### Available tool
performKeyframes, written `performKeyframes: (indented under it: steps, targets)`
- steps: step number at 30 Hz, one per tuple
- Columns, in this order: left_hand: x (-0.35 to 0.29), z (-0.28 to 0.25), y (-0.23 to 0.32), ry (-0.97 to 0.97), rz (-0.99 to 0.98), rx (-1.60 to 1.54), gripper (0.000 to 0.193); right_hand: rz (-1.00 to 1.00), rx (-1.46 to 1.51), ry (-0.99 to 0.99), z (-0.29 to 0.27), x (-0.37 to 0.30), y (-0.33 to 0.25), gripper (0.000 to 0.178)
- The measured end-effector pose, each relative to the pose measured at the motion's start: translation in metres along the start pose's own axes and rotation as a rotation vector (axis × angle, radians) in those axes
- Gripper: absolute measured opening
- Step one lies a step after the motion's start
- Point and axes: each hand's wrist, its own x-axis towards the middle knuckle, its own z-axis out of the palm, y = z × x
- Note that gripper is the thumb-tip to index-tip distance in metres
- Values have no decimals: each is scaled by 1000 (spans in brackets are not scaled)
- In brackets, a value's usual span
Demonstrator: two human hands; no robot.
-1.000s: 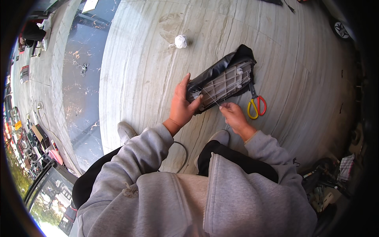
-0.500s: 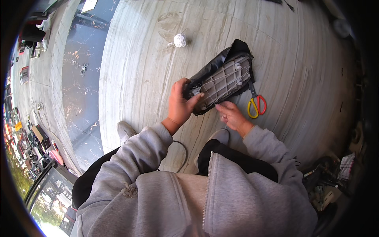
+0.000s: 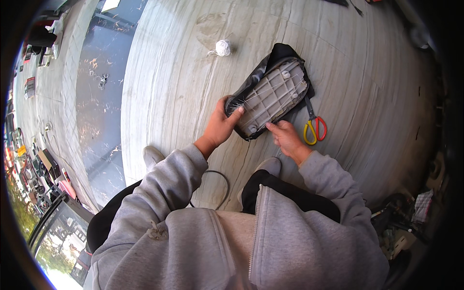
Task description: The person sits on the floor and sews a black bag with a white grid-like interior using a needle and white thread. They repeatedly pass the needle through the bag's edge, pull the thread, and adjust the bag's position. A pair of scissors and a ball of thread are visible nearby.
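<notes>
A scooter-type seat (image 3: 272, 91) lies underside up on the floor before me, its grey ribbed plastic base facing me inside a black cover (image 3: 282, 52). White string strands gather at its near left end. My left hand (image 3: 221, 124) grips that end, thumb over the rim and fingers round the cover. At the near right edge, the thumb and fingers of my right hand (image 3: 287, 138) are pinched together on the cover's edge; any thread between them is too fine to make out. Scissors (image 3: 314, 126) with one yellow and one red handle rest just right of the seat, blades partly beneath it.
A ball of white string (image 3: 223, 48) sits on the floor beyond the seat. Between my shoes runs a dark cable (image 3: 227, 186). Assorted items lie along the far left, near a glossy dark strip (image 3: 104, 72) of floor. Clutter (image 3: 398, 227) stands at the lower right.
The seat has turned slightly and its ribbed base faces up more. Strings that crossed the base show far less now. My left hand has shifted slightly; my right stays at the edge.
</notes>
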Motion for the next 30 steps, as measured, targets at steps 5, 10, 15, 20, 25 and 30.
performKeyframes:
  steps: [5, 10, 15, 20, 25, 30]
  targets:
    - [-11, 10, 23, 9, -54, -83, 57, -52, 20, -10, 0, 2, 1, 23]
    - [-18, 21, 57, 193, 122, -66, 55, -107, 59, -91, 7, 1, -16, 15]
    - [-22, 18, 85, 180, 221, -22, 41, -193, 99, -120, 13, 9, -45, 17]
    - [-7, 8, 76, 182, 176, -121, 38, -205, 106, -152, 12, 6, -49, 17]
    - [9, -12, 37, 49, -174, -397, 43, -42, 154, -153, 8, 4, -37, 27]
    - [10, -15, -7, 54, -109, -208, 42, 83, 87, -73, 12, 8, -20, 36]
